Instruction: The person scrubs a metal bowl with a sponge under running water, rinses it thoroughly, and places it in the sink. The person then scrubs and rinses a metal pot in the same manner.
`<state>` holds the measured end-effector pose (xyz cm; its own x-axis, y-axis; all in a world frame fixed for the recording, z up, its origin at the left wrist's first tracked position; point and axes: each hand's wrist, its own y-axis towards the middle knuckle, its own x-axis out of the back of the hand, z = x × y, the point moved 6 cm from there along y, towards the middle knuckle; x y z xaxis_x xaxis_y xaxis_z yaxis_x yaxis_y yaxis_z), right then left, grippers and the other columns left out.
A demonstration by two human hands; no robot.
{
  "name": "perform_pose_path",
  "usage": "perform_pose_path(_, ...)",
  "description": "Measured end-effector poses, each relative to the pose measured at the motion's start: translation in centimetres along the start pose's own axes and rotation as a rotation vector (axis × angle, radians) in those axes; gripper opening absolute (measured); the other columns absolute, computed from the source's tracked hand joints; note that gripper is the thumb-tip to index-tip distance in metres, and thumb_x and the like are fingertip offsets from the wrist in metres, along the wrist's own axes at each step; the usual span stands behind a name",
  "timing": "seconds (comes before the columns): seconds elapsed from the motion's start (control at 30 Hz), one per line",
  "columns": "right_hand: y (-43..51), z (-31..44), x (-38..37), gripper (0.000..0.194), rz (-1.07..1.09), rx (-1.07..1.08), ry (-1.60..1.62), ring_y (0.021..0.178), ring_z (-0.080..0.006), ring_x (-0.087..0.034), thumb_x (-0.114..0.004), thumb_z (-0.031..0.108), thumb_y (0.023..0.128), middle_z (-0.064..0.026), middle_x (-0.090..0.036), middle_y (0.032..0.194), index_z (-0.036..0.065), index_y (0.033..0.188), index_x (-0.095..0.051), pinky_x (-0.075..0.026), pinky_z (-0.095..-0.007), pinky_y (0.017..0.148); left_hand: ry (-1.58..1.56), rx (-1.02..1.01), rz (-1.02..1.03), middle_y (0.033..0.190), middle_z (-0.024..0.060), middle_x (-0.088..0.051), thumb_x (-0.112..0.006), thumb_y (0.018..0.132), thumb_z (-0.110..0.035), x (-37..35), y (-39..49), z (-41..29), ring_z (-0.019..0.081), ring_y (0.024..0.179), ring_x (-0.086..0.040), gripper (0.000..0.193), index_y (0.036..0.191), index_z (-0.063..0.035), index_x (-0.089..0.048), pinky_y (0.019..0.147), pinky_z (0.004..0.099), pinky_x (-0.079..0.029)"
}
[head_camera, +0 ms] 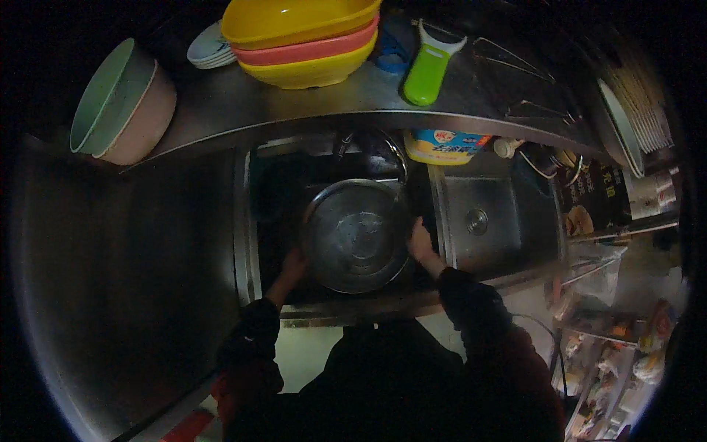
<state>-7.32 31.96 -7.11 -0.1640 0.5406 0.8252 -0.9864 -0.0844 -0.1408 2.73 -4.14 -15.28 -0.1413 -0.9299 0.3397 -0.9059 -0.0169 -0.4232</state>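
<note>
A round stainless steel basin (pixel 359 243) with a shiny wet-looking bottom is in or over the dark left sink, under a curved chrome faucet (pixel 399 154). At the basin's left side is my left hand (pixel 294 265), its fingers dim and partly hidden by the rim. My right hand (pixel 421 240) grips the basin's right rim, thumb upward. What the basin contains cannot be made out clearly.
A second sink (pixel 486 221) with a drain lies to the right. On the steel shelf (pixel 210 110) behind stand stacked yellow and pink basins (pixel 304 50), a green peeler (pixel 428 72), small dishes (pixel 210 50) and green and pink bowls (pixel 132 110). A detergent tub (pixel 444 148) sits below the shelf.
</note>
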Motion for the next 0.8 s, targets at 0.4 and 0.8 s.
perform_pose_path(0.4,3.1,-5.8,-8.4,0.047,0.041,-0.056,-0.146,0.077,-0.0395,-0.059,-0.054,0.028,0.079,-0.0239,-0.059,0.087,-0.006,0.109,-0.041,-0.047,-0.0475,0.069,0.736,0.003,0.123,0.105,0.0143,-0.058,-0.044,0.085,-0.032,-1.8,3.8,4.4,0.0299,0.098,-0.055,0.038,0.113,-0.0084,-0.052,0.086,0.039,-0.043)
perform_pose_path(0.8,14.9,10.8,4.7,0.048,-0.432,0.894,0.159,0.109,-0.0414,-0.043,-0.051,0.011,0.079,-0.0229,-0.045,0.121,0.002,0.124,-0.04,-0.036,-0.0438,0.092,0.619,-0.15,-0.039,0.107,0.0132,-0.055,-0.05,0.085,-0.024,-1.5,2.8,0.0,0.0251,0.098,-0.054,0.031,0.112,-0.0079,-0.052,0.083,0.0399,-0.044)
